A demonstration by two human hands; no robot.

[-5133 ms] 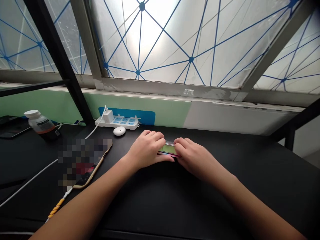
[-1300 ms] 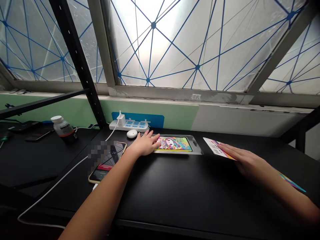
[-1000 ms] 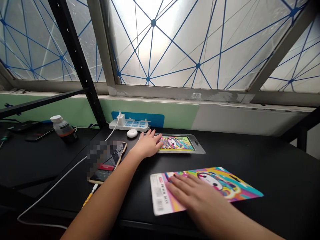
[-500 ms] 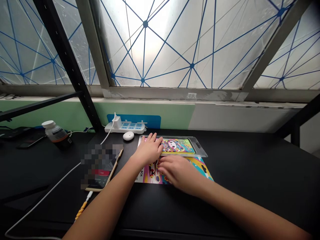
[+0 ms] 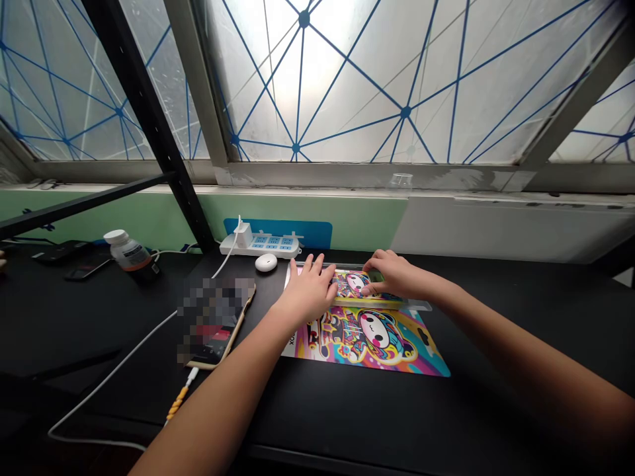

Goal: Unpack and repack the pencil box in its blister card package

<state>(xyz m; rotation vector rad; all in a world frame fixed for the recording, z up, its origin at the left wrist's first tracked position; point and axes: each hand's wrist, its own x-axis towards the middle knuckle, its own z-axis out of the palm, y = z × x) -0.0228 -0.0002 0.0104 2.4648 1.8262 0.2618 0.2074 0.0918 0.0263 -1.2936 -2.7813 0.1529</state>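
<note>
A colourful box (image 5: 353, 284) with a cartoon character lies in a clear plastic blister tray (image 5: 421, 305). The tray rests over the upper part of a bright printed card (image 5: 377, 337), which lies flat on the black desk. My left hand (image 5: 308, 288) lies with fingers spread over the left end of the tray and box, hiding that part. At the box's right end, my right hand (image 5: 391, 274) is closed with thumb and fingers on the box. The box's yellowish near side shows above the tray.
Left of the card lies a partly blurred phone (image 5: 213, 337) with a charging cable (image 5: 179, 398). Behind are a round white case (image 5: 266, 263) and a power strip (image 5: 272, 246). A white-capped bottle (image 5: 131, 256) stands further left. A black metal post (image 5: 149, 125) rises near the window.
My right hand has moved from the card up to the right end of the box and closed on it. The box's near side now shows. The view has shifted slightly.
</note>
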